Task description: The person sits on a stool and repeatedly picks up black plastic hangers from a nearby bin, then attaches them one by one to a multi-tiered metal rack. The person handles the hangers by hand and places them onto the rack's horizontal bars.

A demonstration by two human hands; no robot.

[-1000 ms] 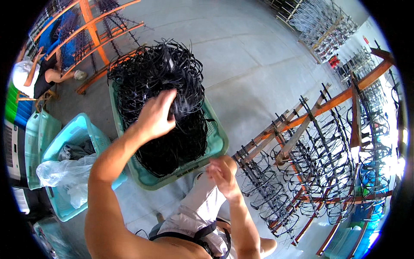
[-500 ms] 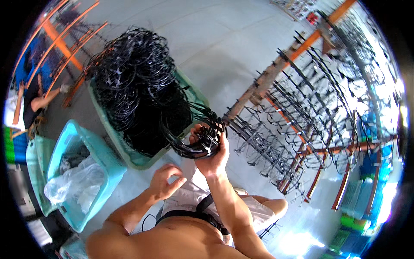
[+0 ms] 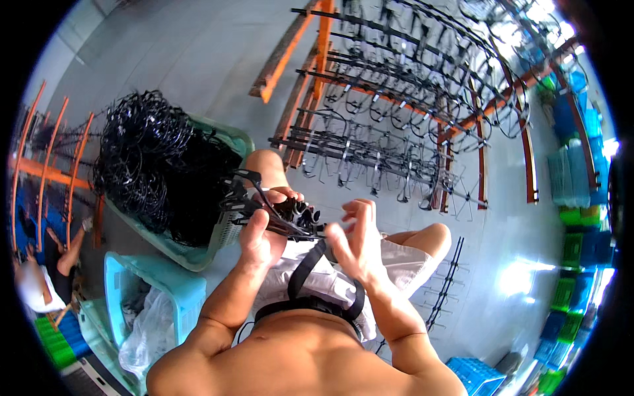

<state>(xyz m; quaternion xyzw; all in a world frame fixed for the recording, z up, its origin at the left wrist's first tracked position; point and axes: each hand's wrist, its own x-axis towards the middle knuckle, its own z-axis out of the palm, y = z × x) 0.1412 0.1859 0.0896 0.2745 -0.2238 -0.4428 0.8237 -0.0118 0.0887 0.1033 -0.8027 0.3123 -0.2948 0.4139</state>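
My left hand point(image 3: 261, 241) is closed around a bundle of thin, glossy black hoops point(image 3: 300, 221) in front of my lap. Their curved ends fan out to its left, and clustered tips stick out on the right. Beside those tips my right hand point(image 3: 360, 247) is raised with its fingers apart, holding nothing that I can see. A large tangled heap of similar black hoops point(image 3: 145, 135) fills the pale green crate point(image 3: 201, 254) at the left, close to my left forearm.
Orange-framed racks point(image 3: 323, 59) carry rows of black hoops across the far right. A turquoise crate point(image 3: 188, 290) holding clear plastic bags point(image 3: 148, 336) stands at my lower left. Another person point(image 3: 43, 287) sits at the far left. Blue and green crates point(image 3: 568, 297) line the right side.
My view has turned right. The bundle has passed from my right hand to my left. My right hand has let go and now hovers open to the right of it.
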